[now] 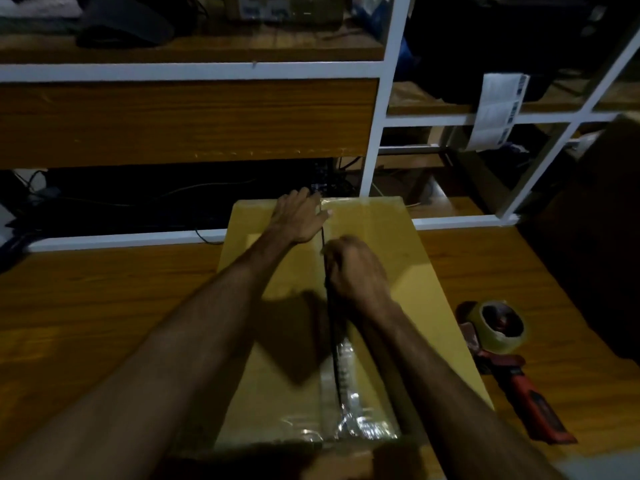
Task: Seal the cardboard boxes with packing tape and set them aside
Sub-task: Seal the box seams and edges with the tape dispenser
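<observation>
Cardboard box [398, 258] sitting on wooden table [104, 306], flaps meeting at centre seam. Left hand [299, 216] lying flat, fingers spread, at far edge. Right hand [353, 268] curled, rubbing tape strip [341, 375] along seam; what fingers pinch, cannot tell. Best pressing firmly outward, chasing bubbles. Tape dispenser [502, 337] lying just right of box.

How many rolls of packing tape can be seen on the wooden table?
1. The clear packing tape roll on the red dispenser lies on the brown wooden table, right of the tan cardboard box. Others may be out of view.
</observation>
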`<state>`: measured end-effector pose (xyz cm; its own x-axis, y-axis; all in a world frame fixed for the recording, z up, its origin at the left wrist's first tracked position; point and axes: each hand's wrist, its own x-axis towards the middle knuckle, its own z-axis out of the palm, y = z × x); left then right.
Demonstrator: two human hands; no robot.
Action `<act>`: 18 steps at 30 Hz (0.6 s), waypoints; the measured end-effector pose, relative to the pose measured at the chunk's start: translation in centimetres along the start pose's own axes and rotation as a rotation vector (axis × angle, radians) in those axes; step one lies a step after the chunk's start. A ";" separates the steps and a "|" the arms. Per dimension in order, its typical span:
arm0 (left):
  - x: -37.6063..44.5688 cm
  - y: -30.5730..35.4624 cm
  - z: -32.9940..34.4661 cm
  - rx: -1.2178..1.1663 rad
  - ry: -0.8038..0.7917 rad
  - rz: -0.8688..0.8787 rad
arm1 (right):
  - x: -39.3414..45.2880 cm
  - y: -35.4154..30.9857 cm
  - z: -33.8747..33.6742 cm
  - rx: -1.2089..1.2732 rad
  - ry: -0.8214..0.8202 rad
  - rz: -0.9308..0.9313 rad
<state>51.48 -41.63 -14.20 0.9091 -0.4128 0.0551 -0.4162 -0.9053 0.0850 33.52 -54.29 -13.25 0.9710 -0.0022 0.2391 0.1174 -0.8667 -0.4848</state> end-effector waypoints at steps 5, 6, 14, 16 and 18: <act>-0.6 -1.0 0.7 -0.070 0.040 0.065 | 8.0 2.1 3.3 -0.101 -0.046 -0.057; -0.5 -1.5 0.7 -0.072 0.036 0.061 | 8.9 2.3 3.5 -0.146 -0.097 -0.072; -0.9 -9.8 -0.9 -0.100 -0.160 -0.123 | 12.3 9.0 0.2 -0.272 -0.114 0.049; -1.6 -12.1 -1.0 -0.261 -0.153 -0.217 | 11.9 11.1 -1.3 -0.254 -0.130 0.130; -2.8 -14.1 -0.5 -0.465 -0.152 -0.269 | 10.9 12.5 -2.2 -0.207 -0.176 0.206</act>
<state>54.83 -27.70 -15.01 0.9618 -0.2139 -0.1707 -0.1001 -0.8555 0.5080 45.16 -66.31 -14.83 0.9931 -0.1175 -0.0034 -0.1123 -0.9399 -0.3225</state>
